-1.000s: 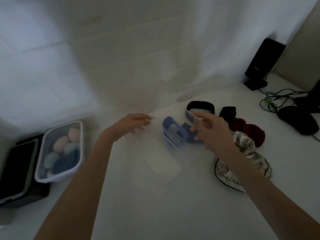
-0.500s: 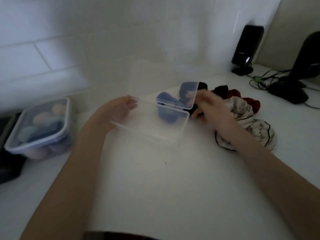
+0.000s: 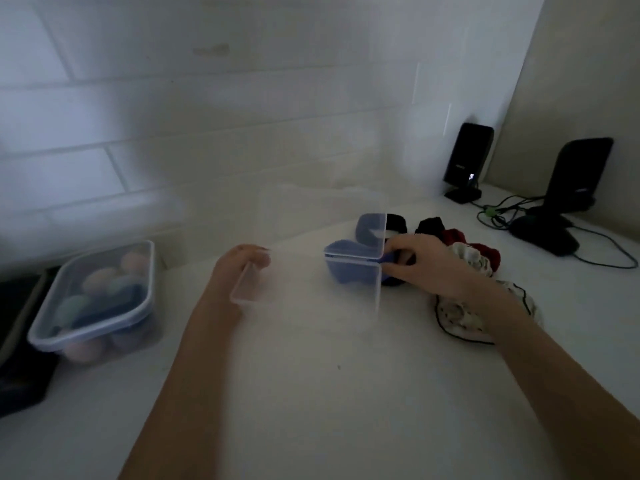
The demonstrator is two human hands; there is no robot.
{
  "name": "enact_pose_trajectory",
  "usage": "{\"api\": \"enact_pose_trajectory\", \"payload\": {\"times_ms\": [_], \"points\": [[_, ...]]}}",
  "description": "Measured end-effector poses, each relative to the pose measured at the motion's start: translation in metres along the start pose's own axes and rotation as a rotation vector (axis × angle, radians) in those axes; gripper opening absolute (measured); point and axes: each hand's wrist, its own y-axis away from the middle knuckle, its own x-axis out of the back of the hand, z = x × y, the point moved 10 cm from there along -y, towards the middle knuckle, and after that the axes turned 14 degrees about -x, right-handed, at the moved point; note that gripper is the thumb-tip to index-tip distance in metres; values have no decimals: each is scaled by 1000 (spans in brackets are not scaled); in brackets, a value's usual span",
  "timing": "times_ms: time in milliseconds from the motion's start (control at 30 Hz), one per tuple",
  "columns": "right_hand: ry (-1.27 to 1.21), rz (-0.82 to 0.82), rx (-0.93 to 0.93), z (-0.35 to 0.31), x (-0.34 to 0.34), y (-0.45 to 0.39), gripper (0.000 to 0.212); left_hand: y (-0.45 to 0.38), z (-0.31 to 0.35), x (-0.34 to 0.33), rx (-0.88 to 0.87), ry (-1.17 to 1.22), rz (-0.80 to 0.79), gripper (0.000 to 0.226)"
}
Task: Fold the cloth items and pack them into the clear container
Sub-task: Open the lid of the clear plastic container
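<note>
Two containers on white counter [image 3: 311,393]: far left a lidded tub [image 3: 93,299] of pastel rounds. Left hand [image 3: 235,271] grips left end of clear container [image 3: 304,282], mid-counter, blue cloth [image 3: 349,268] in its right end. Right hand [image 3: 426,265] curls on its right side over dark cloths [image 3: 429,225]; patterned cloth [image 3: 460,313] under wrist, speakers [image 3: 467,161] far right.

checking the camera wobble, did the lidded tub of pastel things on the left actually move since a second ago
Cannot tell. The lidded tub sits elsewhere in the frame, but the black speaker and wall tiles shift too, so the head camera moved. It sits beside the dark tray.
</note>
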Motion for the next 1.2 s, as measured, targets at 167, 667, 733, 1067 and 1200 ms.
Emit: {"api": "enact_pose_trajectory", "payload": {"times_ms": [167, 667, 733, 1067, 1200], "points": [[-90, -54, -39, 2, 36, -5, 26, -5, 5, -2, -46, -153, -23, 35], [-961, -206, -301, -27, 15, 2, 25, 41, 78, -61, -629, -530, -200, 63], [-1047, -242, -387, -27, -2, 2, 22, 53, 81, -88, -566, -298, -383, 61], [-1045, -329, -237, -45, -24, 4, 13, 61, 74, -112, -376, -164, -462, 54], [-773, -168, -209, -44, -16, 5, 7, 58, 75, -105, -397, -203, -395, 31]]}}
